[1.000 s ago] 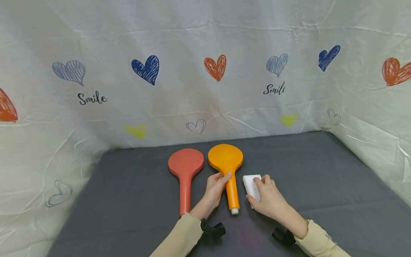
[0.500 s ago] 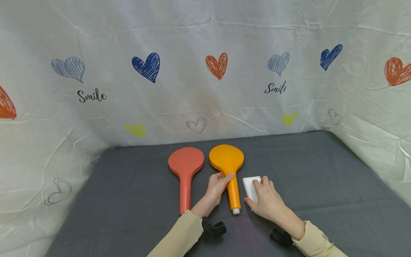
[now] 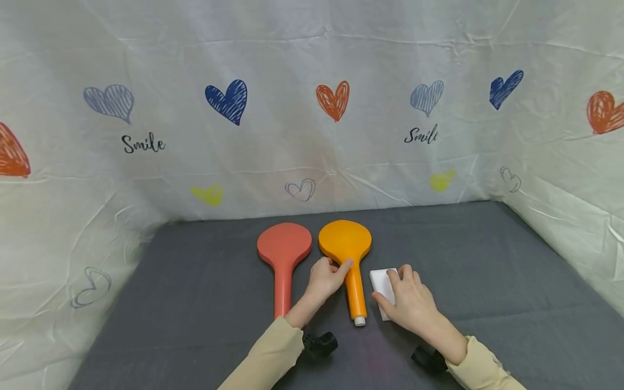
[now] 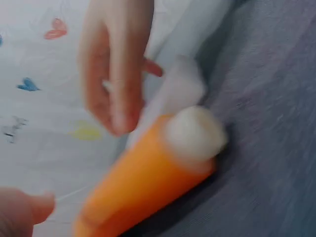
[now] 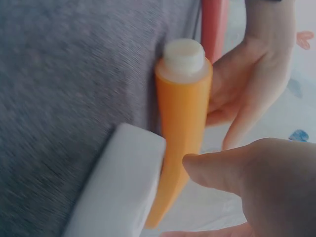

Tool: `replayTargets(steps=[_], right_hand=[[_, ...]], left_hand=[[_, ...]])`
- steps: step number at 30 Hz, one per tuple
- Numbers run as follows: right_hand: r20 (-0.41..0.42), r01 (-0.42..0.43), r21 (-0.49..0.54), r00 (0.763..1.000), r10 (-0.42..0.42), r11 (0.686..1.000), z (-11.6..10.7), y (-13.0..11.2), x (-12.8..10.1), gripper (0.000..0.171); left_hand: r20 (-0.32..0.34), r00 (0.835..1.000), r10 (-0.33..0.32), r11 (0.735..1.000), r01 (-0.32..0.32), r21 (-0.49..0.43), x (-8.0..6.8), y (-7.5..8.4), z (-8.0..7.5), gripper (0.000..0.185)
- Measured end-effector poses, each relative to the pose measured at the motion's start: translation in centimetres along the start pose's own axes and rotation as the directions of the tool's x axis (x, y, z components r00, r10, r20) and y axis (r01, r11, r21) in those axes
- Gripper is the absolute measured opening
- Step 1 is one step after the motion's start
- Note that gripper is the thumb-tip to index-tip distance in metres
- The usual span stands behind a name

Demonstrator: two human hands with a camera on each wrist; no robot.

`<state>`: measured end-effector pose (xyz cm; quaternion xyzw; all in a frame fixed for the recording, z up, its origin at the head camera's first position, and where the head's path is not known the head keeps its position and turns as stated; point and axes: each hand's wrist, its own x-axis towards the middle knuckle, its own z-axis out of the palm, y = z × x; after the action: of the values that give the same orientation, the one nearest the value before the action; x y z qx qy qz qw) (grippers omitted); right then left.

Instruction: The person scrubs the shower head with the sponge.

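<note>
An orange paddle-shaped thing [image 3: 345, 238] with a round flat head lies in the middle of the table. Its handle [image 5: 182, 108] ends in a white cap [image 5: 184, 56]. Over its neck is my left hand [image 3: 325, 280], the thumb overlapping it in the head view; the left wrist view shows that thumb [image 4: 42, 207] apart from the handle. To the right lies a smooth white block [image 3: 384, 287]. My right hand [image 3: 411, 303] hovers over this block, fingers loosely bent, thumb [image 5: 212, 170] spread away from it. A matching red paddle-shaped thing [image 3: 284, 244] lies on the left.
Dark grey cloth [image 3: 195, 303] covers the table. White sheeting [image 3: 273, 146] with printed hearts rises behind it and on both sides. The left forearm's sleeve [image 3: 273, 346] overlaps the lower end of the red handle.
My left hand has loosened from the orange handle and shifted slightly up and left. My right hand stays over the white block with little movement. Both paddle-shaped things lie where they were.
</note>
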<state>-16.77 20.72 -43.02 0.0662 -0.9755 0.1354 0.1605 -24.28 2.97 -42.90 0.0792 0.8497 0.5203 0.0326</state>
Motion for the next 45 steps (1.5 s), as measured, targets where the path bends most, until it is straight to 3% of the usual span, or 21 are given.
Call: replayTargets(steps=[3, 7, 11, 15, 21, 25, 33, 36, 39, 45], right_hand=[[0.007, -0.005, 0.001, 1.0, 0.005, 1.0, -0.3, -0.2, 0.3, 0.049], [0.034, -0.026, 0.006, 0.999, 0.026, 1.0, -0.8, -0.4, 0.6, 0.048], [0.049, -0.034, 0.014, 0.998, 0.033, 0.999, -1.0, -0.5, 0.7, 0.047], [0.079, -0.03, 0.013, 0.996, 0.029, 0.999, -0.8, -0.6, 0.7, 0.05], [0.133, -0.053, 0.017, 0.99, 0.05, 0.998, -0.1, -0.2, 0.4, 0.053], [0.14, -0.064, 0.021, 0.988, 0.061, 0.998, 0.4, -0.4, 0.3, 0.05], [0.106, -0.045, 0.02, 0.994, 0.042, 0.999, 0.8, -0.8, 0.3, 0.048], [0.106, -0.053, 0.019, 0.993, 0.051, 0.998, 0.6, -0.9, 0.3, 0.046], [0.096, -0.067, 0.018, 0.993, 0.065, 0.998, 0.3, -0.8, 0.3, 0.046], [-0.03, -0.051, 0.066, 0.998, 0.053, 0.997, -1.0, -0.9, 0.5, 0.045]], left_hand=[[0.018, 0.997, 0.077, 0.994, -0.078, 0.08, -0.5, 0.4, -2.7, 0.042], [-0.004, 0.988, 0.157, 0.979, -0.155, 0.129, -1.1, 0.3, -6.6, 0.028], [-0.073, 0.986, 0.15, 0.976, -0.136, 0.172, -1.7, -1.0, -9.8, 0.028], [-0.088, 0.993, 0.083, 0.981, -0.065, 0.185, -2.2, -2.6, -11.7, 0.035], [0.018, 0.996, -0.089, 0.988, 0.086, 0.13, -2.4, -3.8, -11.6, 0.049], [0.047, 0.99, -0.133, 0.991, 0.132, 0.033, -2.2, -4.2, -11.0, 0.053], [0.042, 0.977, -0.208, 0.972, 0.211, -0.099, -1.4, -5.2, -10.6, 0.034], [0.073, 0.974, -0.215, 0.95, 0.225, -0.217, -1.2, -5.6, -10.5, 0.035], [0.127, 0.972, -0.196, 0.905, 0.229, -0.359, -1.0, -5.8, -10.3, 0.034], [0.149, 0.978, -0.143, 0.836, 0.2, -0.512, -1.2, -5.2, -10.3, 0.037]])
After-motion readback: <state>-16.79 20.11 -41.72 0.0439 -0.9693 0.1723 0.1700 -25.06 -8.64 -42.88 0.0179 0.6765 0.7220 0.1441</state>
